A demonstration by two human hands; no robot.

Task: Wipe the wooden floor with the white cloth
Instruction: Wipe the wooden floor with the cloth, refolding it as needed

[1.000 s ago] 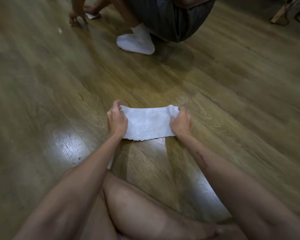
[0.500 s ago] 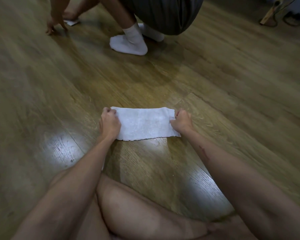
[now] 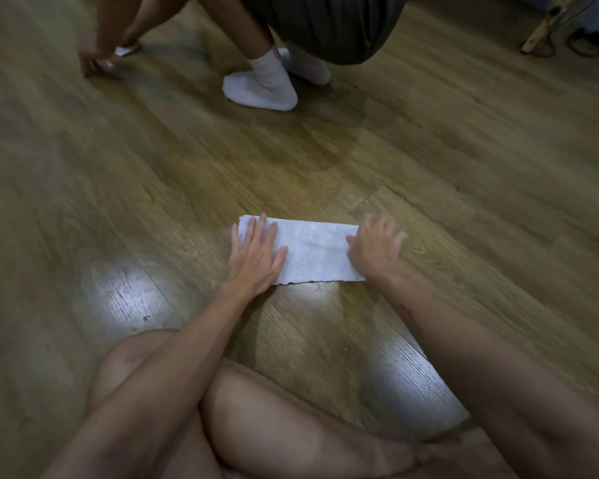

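The white cloth point(image 3: 313, 252) lies flat on the wooden floor point(image 3: 187, 188) as a folded rectangle in front of my crossed legs. My left hand point(image 3: 256, 255) presses flat on its left end, fingers straight and spread. My right hand point(image 3: 376, 247) rests at its right end with the fingers spread, partly blurred, touching the cloth's edge and the floor beside it.
Another person crouches at the far side, white-socked feet point(image 3: 261, 86) on the floor and a hand point(image 3: 94, 62) low at the far left by a small white piece point(image 3: 123, 50). A wooden stick point(image 3: 542, 27) and cables lie at the far right. My bare legs point(image 3: 256, 420) fill the near edge.
Both hands have let go of the cloth's ends and opened flat; the cloth now lies smoothed on the floor. The other person has shifted further left.
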